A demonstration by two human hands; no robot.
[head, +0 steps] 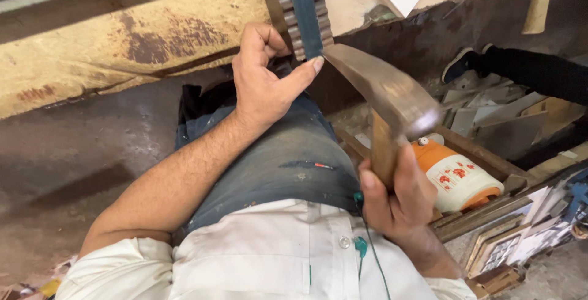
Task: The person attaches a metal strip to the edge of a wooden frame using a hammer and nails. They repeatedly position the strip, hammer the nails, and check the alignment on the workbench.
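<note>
My right hand (398, 199) grips the wooden handle of a hammer (386, 94); its blurred metal head points up and left toward a ribbed wooden strip (304, 15) with a dark blue band. My left hand (263, 82) pinches at the lower end of that strip, thumb tip close to the hammer's narrow end. The strip rises from my lap, where my jeans (288, 159) and white shirt (275, 257) show. What my left fingers pinch is hidden.
A worn yellow rusty beam (122, 36) crosses the upper left. An orange and white flowered jug (456, 177) lies at right among wooden frames (496, 248). Scrap sheets (496, 110) pile beyond. Another person's dark-clad leg (533, 70) stretches at the far right.
</note>
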